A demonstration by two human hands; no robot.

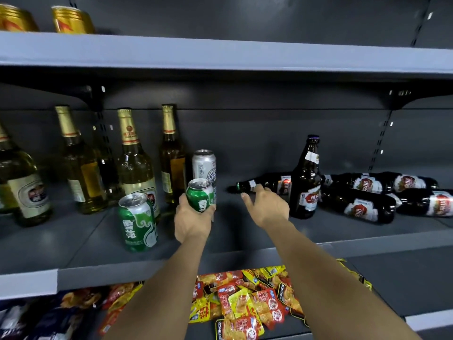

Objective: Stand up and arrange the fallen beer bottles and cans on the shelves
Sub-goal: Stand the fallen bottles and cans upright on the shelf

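My left hand (pixel 192 220) grips a green beer can (pixel 199 194) upright above the middle shelf (pixel 245 231), just in front of a standing silver can (pixel 204 165). Another green can (pixel 137 222) stands to its left. My right hand (pixel 266 204) is open, its fingers reaching over the neck of a dark brown bottle (pixel 264 184) that lies on its side. A brown bottle (pixel 306 179) stands upright right of that hand. Three more dark bottles (pixel 362 204) lie fallen at the right.
Several tall pale bottles with gold foil necks (pixel 132 158) stand at the left of the shelf. Gold cans (pixel 71 19) sit on the shelf above. Snack packets (pixel 247 305) are heaped on the shelf below, under my arms.
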